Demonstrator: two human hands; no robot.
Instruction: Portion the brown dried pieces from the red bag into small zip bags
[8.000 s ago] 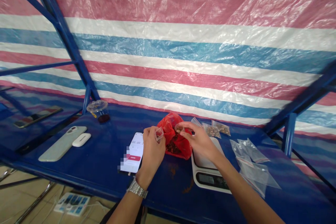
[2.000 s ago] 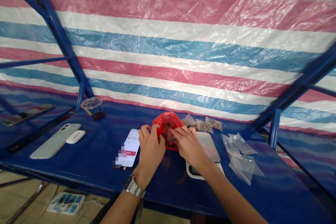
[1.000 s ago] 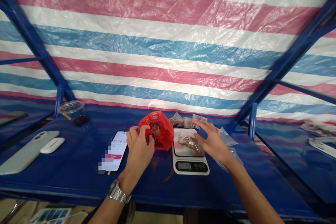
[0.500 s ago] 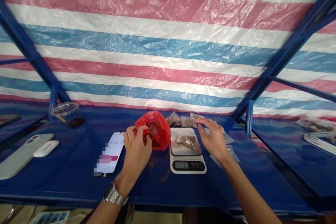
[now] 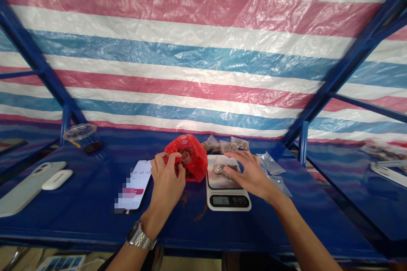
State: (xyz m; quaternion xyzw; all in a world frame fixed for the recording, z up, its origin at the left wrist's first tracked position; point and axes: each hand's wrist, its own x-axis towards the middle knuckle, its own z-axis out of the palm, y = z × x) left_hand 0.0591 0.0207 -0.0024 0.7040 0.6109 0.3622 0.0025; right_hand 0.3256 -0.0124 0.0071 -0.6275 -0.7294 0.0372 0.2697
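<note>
My left hand point(image 5: 168, 178) is curled over the near left rim of a red plastic bag point(image 5: 199, 163), gripping it. Inside lie small brown dried pieces and a small clear cup point(image 5: 185, 158). My right hand point(image 5: 248, 171) hovers over a white digital kitchen scale point(image 5: 210, 198), thumb and fingers apart. A small clear zip bag point(image 5: 221, 167) of brown pieces rests on the scale's plate, partly hidden by that hand. The display point(image 5: 220, 200) seems to read 10.0.
Several filled zip bags point(image 5: 229, 146) lie behind the scale, with flat clear bags point(image 5: 271, 164) to its right. At left are a phone showing a timer point(image 5: 138, 186), another phone point(image 5: 28, 186), a white earbud case point(image 5: 57, 180) and a lidded tub point(image 5: 84, 137). Blue metal posts point(image 5: 303, 144) flank the table.
My right hand has moved left, from beside the scale to over the zip bag on its plate. The display has gone from about 0.0 to about 10.0. My left hand stays at the red bag.
</note>
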